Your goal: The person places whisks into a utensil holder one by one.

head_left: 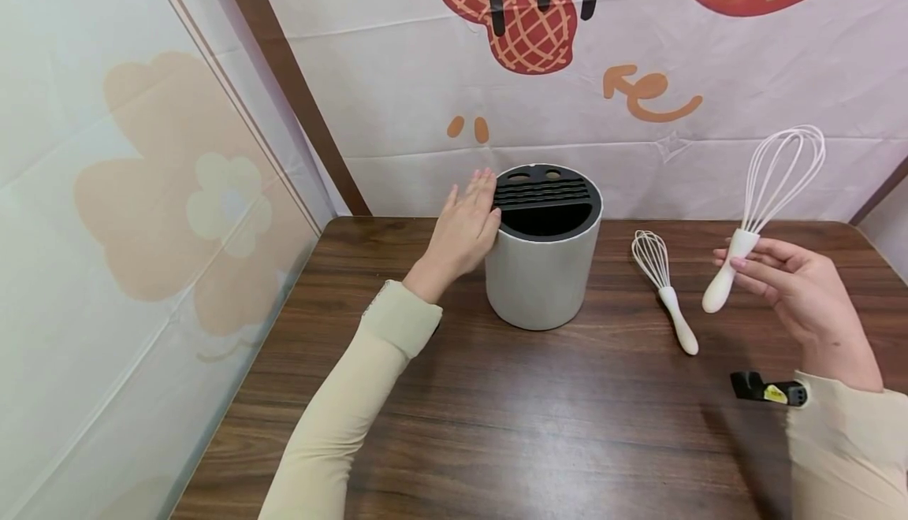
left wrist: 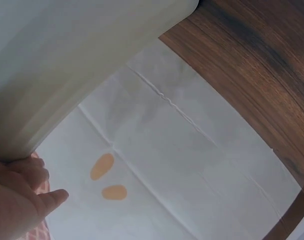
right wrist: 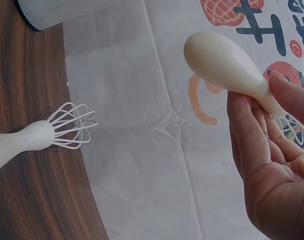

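Observation:
My right hand (head_left: 801, 284) pinches a white whisk (head_left: 741, 244) by its handle, thumb on one side and fingers on the other. Its wire loops point up and its handle end tilts down to the left, above the table. In the right wrist view the bulbous handle (right wrist: 222, 65) shows large. A smaller white whisk (head_left: 667, 291) lies on the table to the left of that hand. My left hand (head_left: 464, 224) rests with extended fingers against the upper left side of a light grey utensil holder (head_left: 542, 284). The holder's black top has slots, two round holes and a wide half-round opening.
The dark wooden table (head_left: 567, 425) ends at a white printed cloth (head_left: 397, 94) hanging close behind the holder. Another pale cloth (head_left: 128, 228) with a flower print hangs along the left side. A black strap (head_left: 769, 390) sits at the right wrist.

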`<action>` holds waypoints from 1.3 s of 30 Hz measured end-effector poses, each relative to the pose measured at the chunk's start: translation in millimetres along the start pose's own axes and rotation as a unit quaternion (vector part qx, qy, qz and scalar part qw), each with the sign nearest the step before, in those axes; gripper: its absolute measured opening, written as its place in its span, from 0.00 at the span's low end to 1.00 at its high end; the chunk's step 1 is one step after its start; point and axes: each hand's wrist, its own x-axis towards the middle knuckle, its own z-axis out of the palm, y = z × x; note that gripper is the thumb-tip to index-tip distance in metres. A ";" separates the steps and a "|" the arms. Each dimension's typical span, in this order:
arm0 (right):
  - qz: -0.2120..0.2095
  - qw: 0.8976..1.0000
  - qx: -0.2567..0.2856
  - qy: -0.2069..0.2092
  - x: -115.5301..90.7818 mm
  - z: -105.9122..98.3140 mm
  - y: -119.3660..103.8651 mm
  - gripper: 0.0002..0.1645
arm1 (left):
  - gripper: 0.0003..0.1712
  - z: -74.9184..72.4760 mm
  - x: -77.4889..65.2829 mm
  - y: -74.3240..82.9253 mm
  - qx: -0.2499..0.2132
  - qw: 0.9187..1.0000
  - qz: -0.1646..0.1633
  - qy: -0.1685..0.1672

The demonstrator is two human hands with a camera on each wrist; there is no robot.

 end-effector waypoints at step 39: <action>-0.023 0.999 0.005 -0.025 3.9 13.0 -2.6 0.19 | 0.32 13.7 11.1 28.9 -0.001 1.000 0.013 0.001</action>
